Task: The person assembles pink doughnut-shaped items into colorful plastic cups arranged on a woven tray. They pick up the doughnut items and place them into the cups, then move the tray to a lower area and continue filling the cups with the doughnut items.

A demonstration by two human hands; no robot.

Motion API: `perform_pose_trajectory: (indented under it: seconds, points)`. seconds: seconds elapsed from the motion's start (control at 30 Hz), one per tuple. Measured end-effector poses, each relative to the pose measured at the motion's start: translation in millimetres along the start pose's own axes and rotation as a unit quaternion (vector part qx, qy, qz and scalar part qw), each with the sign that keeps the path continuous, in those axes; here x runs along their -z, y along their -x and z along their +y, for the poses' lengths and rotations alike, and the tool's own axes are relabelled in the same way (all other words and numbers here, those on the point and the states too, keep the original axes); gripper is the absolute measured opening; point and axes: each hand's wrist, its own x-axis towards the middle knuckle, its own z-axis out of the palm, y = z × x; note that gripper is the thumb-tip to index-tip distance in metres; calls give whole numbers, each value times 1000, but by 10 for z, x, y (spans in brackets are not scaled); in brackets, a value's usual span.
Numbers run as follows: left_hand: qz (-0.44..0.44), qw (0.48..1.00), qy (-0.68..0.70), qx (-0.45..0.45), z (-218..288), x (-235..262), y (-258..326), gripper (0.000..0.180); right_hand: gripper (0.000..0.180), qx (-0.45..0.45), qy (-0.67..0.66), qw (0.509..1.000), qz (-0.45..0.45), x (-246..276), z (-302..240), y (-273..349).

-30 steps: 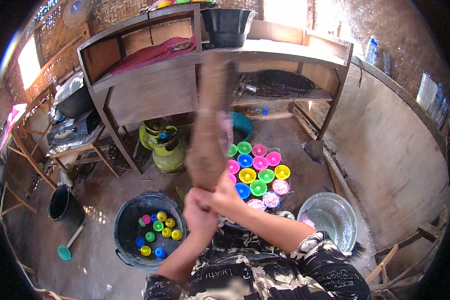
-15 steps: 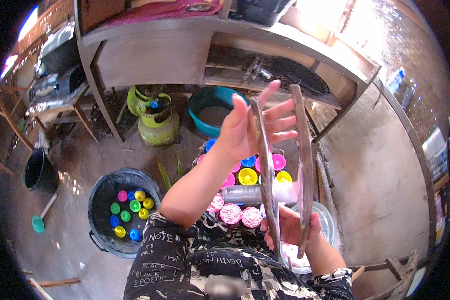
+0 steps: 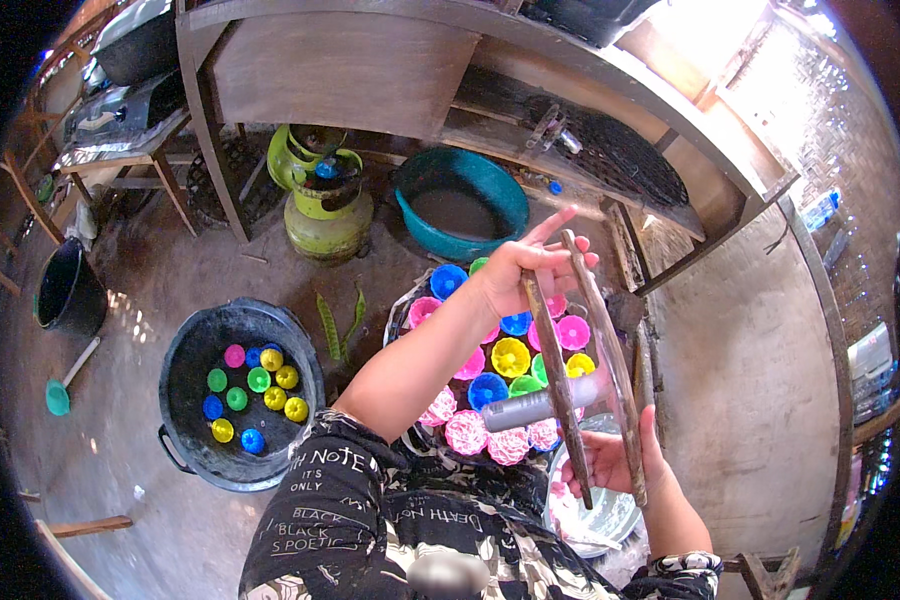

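Observation:
Between my hands is a hand press (image 3: 568, 395), made of two long wooden bars with a grey cylinder (image 3: 520, 410) crossing between them. My left hand (image 3: 520, 268) is at the far ends of the bars, its fingers around them and the index finger stretched out. Around the near ends is my right hand (image 3: 610, 458), fingers bent and thumb up. Below the press, small colourful fluted cups (image 3: 511, 356) crowd a round tray, whose surface is mostly hidden. Pink-and-white curly strands (image 3: 467, 433) top several cups at its near edge.
A clear bowl (image 3: 615, 520) stands under my right hand. Left of the tray, a black tub (image 3: 175, 400) holds more cups. Farther back are a green gas cylinder (image 3: 328, 222), a teal basin (image 3: 425, 235) and a wooden bench (image 3: 350, 80). A dark bucket (image 3: 73, 290) is far left.
The press has dropped lower in the view and tilted, its bars closer together. My left hand's spread fingers have closed in around the far ends. The view has shifted, showing more of the cups.

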Motion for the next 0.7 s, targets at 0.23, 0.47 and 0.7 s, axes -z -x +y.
perform_pose_trajectory:
  seconds: [0.23, 0.47, 0.7]
  points:
    - [69, 993, 92, -33, 46, 288, 64, 72, 108, -19, 67, 992, 102, 106, -124, -164]
    - [32, 990, 111, -75, -19, 353, 269, 69, 84, -6, 129, 981, 143, 106, -70, -151]
    - [48, 993, 74, -84, 245, 367, 401, 67, 76, 20, 167, 977, 133, 34, -14, -385]
